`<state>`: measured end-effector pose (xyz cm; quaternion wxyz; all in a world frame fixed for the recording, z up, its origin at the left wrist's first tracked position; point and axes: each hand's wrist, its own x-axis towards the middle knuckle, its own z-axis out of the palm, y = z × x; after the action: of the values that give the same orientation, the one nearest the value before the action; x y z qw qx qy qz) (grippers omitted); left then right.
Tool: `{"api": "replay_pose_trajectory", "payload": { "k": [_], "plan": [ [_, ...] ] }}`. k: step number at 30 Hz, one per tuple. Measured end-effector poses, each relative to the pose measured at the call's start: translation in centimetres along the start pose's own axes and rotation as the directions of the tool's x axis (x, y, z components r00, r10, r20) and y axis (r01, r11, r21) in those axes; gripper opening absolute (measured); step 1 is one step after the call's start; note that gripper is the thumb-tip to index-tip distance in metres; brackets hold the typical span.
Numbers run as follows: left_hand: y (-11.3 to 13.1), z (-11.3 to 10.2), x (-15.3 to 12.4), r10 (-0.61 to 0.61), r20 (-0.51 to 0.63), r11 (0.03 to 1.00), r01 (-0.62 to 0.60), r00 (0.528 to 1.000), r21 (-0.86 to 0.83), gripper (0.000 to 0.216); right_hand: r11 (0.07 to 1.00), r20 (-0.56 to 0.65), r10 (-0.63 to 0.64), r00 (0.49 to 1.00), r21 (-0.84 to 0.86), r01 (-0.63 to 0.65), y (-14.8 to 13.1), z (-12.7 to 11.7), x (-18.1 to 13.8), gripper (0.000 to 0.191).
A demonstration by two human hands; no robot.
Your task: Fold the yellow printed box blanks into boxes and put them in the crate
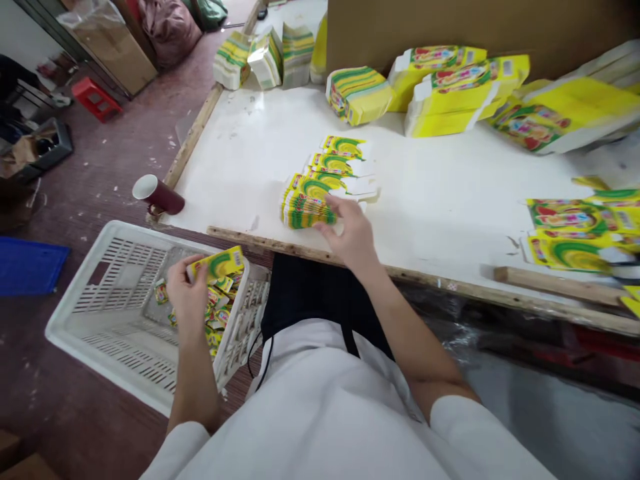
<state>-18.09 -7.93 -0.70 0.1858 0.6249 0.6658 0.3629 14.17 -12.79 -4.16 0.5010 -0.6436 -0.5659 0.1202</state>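
Over the white plastic basket (pixel 113 300), my left hand (pixel 187 293) pinches a small yellow and green carton (pixel 223 264) between thumb and fingers. Below it, several similar small cartons (pixel 217 303) lie loosely in the basket. My right hand (pixel 353 237) is at the right edge of a fanned stack of flattened cartons (pixel 305 200) on the white table. Its thumb and forefinger are apart and touch or nearly touch the stack. The cartons are printed yellow and green, with white flaps showing on the right side.
Bundled carton blanks (pixel 360 93) line the back of the table (pixel 440 180). More printed cartons (pixel 570 233) lie at the right near a wooden strip (pixel 555 285). A maroon mug (pixel 167 197) lies tipped at the left corner. A red stool (pixel 95 99) stands on the floor.
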Motion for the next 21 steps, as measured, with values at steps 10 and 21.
{"api": "replay_pose_trajectory", "payload": {
  "k": [10,21],
  "plan": [
    [-0.2,3.1,-1.0,0.045,0.156,0.963,-0.002,0.987,-0.268,0.046,0.959,0.041,0.090,0.995,-0.274,-0.076,0.8,0.2,2.2,0.049],
    [11.4,10.5,-4.4,0.067,0.324,0.166,0.309,0.944,-0.936,0.039,0.782,0.340,-0.013,0.940,0.589,-0.203,-7.0,2.5,-5.2,0.047]
  ]
}}
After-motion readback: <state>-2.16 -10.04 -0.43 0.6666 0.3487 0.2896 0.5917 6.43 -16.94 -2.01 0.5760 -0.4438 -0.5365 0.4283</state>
